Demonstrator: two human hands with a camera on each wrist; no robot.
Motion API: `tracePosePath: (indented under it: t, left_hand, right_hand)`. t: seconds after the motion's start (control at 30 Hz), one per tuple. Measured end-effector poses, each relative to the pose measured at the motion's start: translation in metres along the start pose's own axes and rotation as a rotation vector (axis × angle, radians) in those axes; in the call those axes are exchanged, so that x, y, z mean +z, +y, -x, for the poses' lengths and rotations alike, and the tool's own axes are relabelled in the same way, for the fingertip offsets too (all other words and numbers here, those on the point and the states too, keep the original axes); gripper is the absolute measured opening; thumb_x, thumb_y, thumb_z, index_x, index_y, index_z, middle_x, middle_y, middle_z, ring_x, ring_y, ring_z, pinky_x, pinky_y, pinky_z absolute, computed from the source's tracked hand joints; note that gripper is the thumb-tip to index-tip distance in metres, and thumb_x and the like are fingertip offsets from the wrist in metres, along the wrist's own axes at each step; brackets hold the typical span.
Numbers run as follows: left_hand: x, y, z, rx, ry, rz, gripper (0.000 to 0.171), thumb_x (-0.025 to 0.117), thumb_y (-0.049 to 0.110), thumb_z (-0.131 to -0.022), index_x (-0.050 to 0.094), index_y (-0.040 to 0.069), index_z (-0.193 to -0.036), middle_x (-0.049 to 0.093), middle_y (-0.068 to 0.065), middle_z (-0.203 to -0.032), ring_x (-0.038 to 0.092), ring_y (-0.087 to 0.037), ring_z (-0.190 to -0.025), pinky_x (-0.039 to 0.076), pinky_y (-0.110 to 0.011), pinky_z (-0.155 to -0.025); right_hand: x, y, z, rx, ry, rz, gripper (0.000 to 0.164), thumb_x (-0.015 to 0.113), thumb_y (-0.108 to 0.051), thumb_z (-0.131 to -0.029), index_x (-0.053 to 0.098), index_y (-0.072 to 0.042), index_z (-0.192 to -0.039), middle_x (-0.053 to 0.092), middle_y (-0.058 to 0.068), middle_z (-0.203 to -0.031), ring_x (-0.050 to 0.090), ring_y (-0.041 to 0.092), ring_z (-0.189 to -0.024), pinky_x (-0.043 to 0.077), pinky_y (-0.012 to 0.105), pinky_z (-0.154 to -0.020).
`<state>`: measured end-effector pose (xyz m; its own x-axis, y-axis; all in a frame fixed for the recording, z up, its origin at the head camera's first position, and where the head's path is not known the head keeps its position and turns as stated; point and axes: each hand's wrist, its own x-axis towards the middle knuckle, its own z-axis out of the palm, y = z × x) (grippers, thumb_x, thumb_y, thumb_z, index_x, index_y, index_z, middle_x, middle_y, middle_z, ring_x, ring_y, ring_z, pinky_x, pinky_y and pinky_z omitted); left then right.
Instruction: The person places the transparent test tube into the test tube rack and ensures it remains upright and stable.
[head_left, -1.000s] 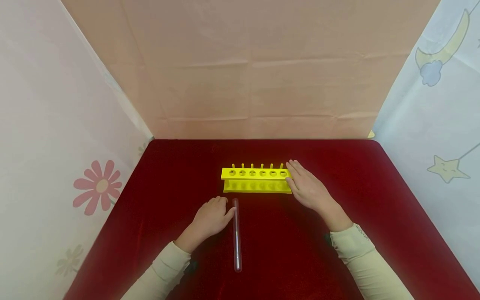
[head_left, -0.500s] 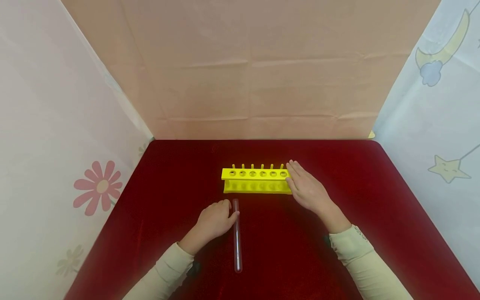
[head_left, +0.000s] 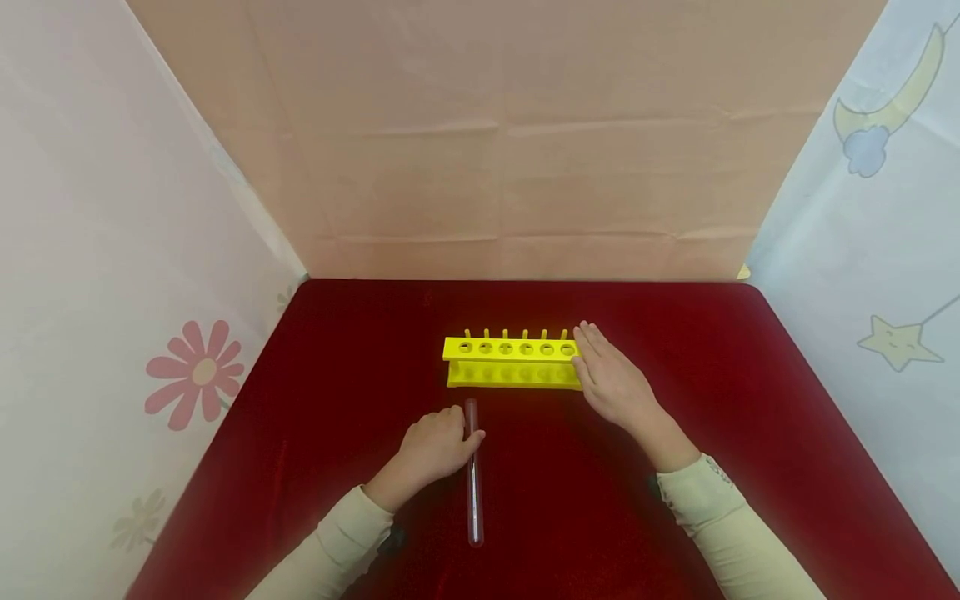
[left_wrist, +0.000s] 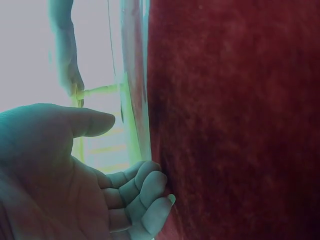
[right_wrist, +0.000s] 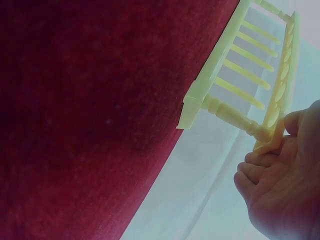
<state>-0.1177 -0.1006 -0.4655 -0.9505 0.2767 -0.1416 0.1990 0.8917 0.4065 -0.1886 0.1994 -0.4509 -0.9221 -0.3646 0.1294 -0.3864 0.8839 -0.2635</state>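
A yellow test tube rack (head_left: 517, 374) stands on the red cloth, with a row of holes on top and pegs behind. At its right end, my right hand (head_left: 617, 382) holds the corner of the top bar between thumb and fingers, as the right wrist view shows on the rack (right_wrist: 284, 95). A clear glass test tube (head_left: 475, 500) lies in front of the rack, pointing toward it. My left hand (head_left: 432, 447) is at the tube's far part, thumb above it. In the left wrist view the fingertips (left_wrist: 154, 187) are beside the tube (left_wrist: 135, 65), and the thumb stands apart.
The red cloth-covered table (head_left: 360, 333) reaches back to a beige wall (head_left: 495, 167). A flower-patterned white sheet (head_left: 90, 250) borders the left side, and a sheet with a moon and star (head_left: 862, 250) borders the right.
My left hand has shifted slightly right and nearer to me, its thumb now crossing over the test tube. The right hand, rack and tube have hardly moved.
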Motion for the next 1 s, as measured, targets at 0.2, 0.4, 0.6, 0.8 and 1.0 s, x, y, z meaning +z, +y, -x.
tracePosePath:
  t: [0.2,0.4,0.6,0.8,1.0]
  left_hand:
    - [0.002,0.001,0.0,-0.006,-0.008,0.006,0.036,0.067,0.04,-0.095,0.053,0.01,-0.083,0.049,-0.001,-0.065,0.046,-0.014,-0.053,0.04,-0.026,-0.046]
    - [0.006,0.003,-0.002,-0.028,0.003,-0.021,0.043,0.069,0.046,-0.092,0.053,0.007,-0.086,0.049,-0.002,-0.065,0.047,-0.015,-0.052,0.04,-0.027,-0.045]
    - [0.014,0.006,-0.004,-0.04,0.008,-0.051,0.043,0.07,0.046,-0.09,0.052,0.007,-0.086,0.05,-0.001,-0.063,0.047,-0.015,-0.05,0.04,-0.028,-0.043]
    - [0.016,0.004,-0.005,-0.054,0.003,-0.011,0.037,0.068,0.039,-0.09,0.049,0.009,-0.082,0.05,-0.002,-0.059,0.046,-0.016,-0.047,0.04,-0.029,-0.041]
    - [0.015,0.001,-0.004,-0.027,0.003,0.116,0.027,0.064,0.029,-0.091,0.05,0.007,-0.083,0.051,-0.003,-0.06,0.047,-0.014,-0.045,0.043,-0.026,-0.041]
  right_hand:
    - [-0.001,-0.001,-0.001,0.004,0.002,0.0,0.063,0.049,-0.025,-0.105,0.027,0.003,-0.157,0.025,0.021,-0.164,0.02,0.035,-0.154,0.025,0.052,-0.12]
    - [-0.002,-0.002,-0.001,0.005,-0.007,-0.001,0.063,0.049,-0.025,-0.105,0.026,0.003,-0.157,0.025,0.022,-0.164,0.02,0.036,-0.153,0.026,0.053,-0.12]
    - [-0.002,-0.002,0.001,0.015,-0.013,-0.006,0.064,0.05,-0.026,-0.105,0.026,0.004,-0.156,0.026,0.022,-0.164,0.021,0.037,-0.153,0.027,0.053,-0.119]
    - [-0.003,-0.003,0.001,0.017,-0.011,-0.006,0.065,0.05,-0.026,-0.105,0.026,0.003,-0.157,0.025,0.021,-0.164,0.021,0.036,-0.153,0.027,0.053,-0.119]
    - [-0.003,-0.003,0.001,0.019,-0.026,0.003,0.065,0.05,-0.026,-0.105,0.024,0.003,-0.157,0.024,0.021,-0.165,0.02,0.036,-0.153,0.026,0.052,-0.12]
